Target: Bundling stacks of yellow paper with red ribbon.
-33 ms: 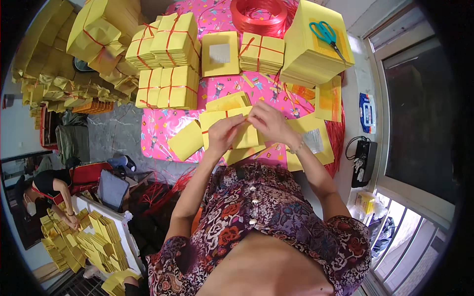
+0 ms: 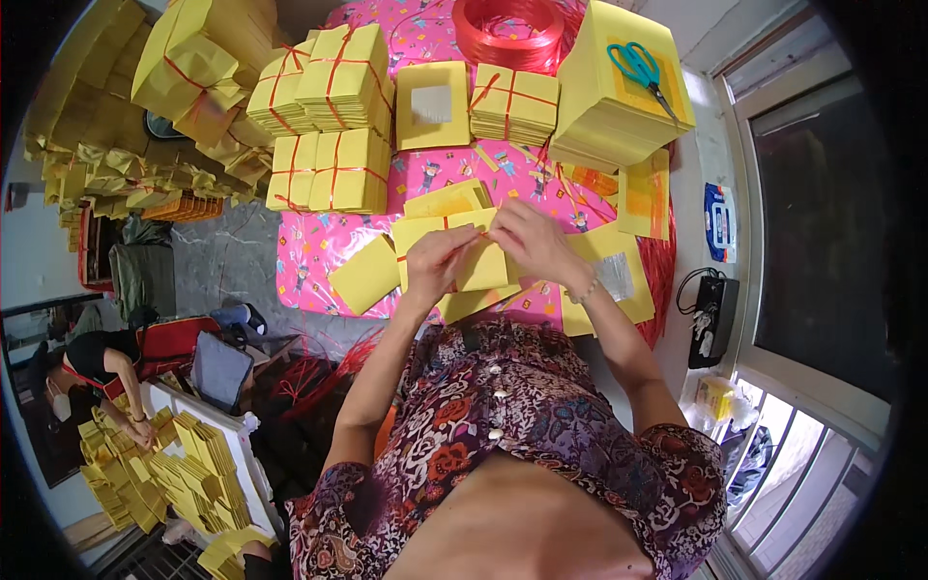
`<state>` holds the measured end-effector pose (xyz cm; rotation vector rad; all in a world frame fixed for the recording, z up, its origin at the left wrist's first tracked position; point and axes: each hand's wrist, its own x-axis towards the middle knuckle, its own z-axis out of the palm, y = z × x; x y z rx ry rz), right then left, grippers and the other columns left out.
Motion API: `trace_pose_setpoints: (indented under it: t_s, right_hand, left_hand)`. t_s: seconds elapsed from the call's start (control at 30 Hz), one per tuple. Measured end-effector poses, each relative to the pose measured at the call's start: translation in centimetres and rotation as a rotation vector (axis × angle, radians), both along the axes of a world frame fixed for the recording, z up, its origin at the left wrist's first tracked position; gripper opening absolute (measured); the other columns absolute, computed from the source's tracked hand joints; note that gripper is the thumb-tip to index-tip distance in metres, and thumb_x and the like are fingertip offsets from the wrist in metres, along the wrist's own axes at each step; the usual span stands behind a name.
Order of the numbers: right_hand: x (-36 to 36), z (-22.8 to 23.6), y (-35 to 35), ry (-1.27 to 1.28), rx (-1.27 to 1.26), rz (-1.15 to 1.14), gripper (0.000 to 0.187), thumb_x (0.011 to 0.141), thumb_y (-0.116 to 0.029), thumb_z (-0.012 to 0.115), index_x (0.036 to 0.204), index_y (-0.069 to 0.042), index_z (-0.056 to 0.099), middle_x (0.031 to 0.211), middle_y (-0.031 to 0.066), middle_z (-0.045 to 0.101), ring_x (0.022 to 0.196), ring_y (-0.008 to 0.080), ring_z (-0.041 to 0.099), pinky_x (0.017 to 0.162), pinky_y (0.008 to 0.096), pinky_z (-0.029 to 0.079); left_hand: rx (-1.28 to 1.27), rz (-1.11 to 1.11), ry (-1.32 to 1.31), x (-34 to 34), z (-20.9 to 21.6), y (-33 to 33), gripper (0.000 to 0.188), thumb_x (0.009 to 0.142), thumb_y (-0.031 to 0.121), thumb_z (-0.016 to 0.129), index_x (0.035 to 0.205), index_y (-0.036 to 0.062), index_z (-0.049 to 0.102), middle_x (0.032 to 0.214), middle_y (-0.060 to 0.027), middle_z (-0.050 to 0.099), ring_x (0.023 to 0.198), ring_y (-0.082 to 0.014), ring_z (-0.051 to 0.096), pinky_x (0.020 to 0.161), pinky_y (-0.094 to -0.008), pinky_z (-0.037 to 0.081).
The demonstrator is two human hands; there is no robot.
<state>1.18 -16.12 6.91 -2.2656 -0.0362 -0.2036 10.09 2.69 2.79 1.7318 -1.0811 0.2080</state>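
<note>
In front of me lies a bundle of yellow paper sheets, crossed by a thin red plastic ribbon. My left hand rests on the bundle's near side, thumb and fingertips pinched on the ribbon. Close to its right, my right hand pinches the ribbon too, over the bundle's right part. The strands between the fingertips are mostly hidden, so I cannot tell whether they form a knot. A loose yellow sheet sits left of the bundle, and a smaller yellow stack shows just beyond it.
Tied yellow bundles stand at the table's far side, beside a red ribbon coil. Teal-handled scissors lie on a tall yellow stack. At lower left, another person handles yellow papers on a white table.
</note>
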Motion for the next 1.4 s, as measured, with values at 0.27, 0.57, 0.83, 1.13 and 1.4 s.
trace_pose_setpoints:
  t_s: [0.27,0.57,0.83,1.13,1.4]
  right_hand:
    - [-2.6,-3.0,-0.6,0.092,-0.047,-0.116,0.018,0.090,-0.022,0.061,0.087,-0.005,0.057,0.081,0.0118,0.052,0.074,0.0313,0.056,0.066,0.0416,0.047]
    - [-2.8,-3.7,0.8,0.098,0.138,-0.252,0.017,0.089,-0.018,0.065,0.085,-0.002,0.059,0.081,0.0082,0.056,0.071,0.0221,0.059,0.063,0.0336,0.048]
    - [-3.1,-4.3,0.5,0.141,0.229,-0.278,0.015,0.089,-0.015,0.064,0.084,-0.001,0.059,0.079,0.0105,0.057,0.065,0.0238,0.058,0.061,0.0329,0.048]
    - [-2.5,-5.4,0.9,0.135,0.227,-0.310,0.015,0.088,-0.013,0.064,0.083,-0.001,0.057,0.077,0.0102,0.056,0.063,0.0230,0.056,0.059,0.0327,0.045]
    - [-2.9,-5.6,1.1,0.138,0.300,-0.322,0.018,0.091,-0.013,0.062,0.083,0.000,0.054,0.074,0.0046,0.050,0.065,0.0118,0.049,0.060,0.0277,0.042]
  left_hand:
    - [0.252,0.113,0.001,0.3,0.0,3.6,0.015,0.074,0.008,0.076,0.087,0.0137,0.073,0.089,-0.0008,0.066,0.083,-0.0221,0.055,0.075,-0.0368,0.040]
    - [0.170,0.095,0.134,-0.5,1.9,2.0,0.011,0.082,0.005,0.070,0.093,0.0091,0.071,0.085,-0.0053,0.068,0.082,-0.0235,0.061,0.078,-0.0356,0.046]
    - [0.229,-0.143,0.485,-0.4,0.7,-0.6,0.004,0.093,0.006,0.057,0.095,0.0031,0.060,0.079,-0.0060,0.067,0.082,-0.0203,0.063,0.076,-0.0314,0.049]
    - [0.064,-0.157,0.709,1.0,-0.4,-0.3,0.011,0.094,0.009,0.057,0.089,0.0002,0.058,0.069,-0.0090,0.066,0.060,-0.0151,0.063,0.057,-0.0270,0.048]
    - [0.347,-0.003,0.028,0.3,1.8,0.5,0.029,0.086,0.015,0.068,0.114,0.0082,0.066,0.102,-0.0092,0.067,0.106,-0.0279,0.059,0.095,-0.0405,0.039]
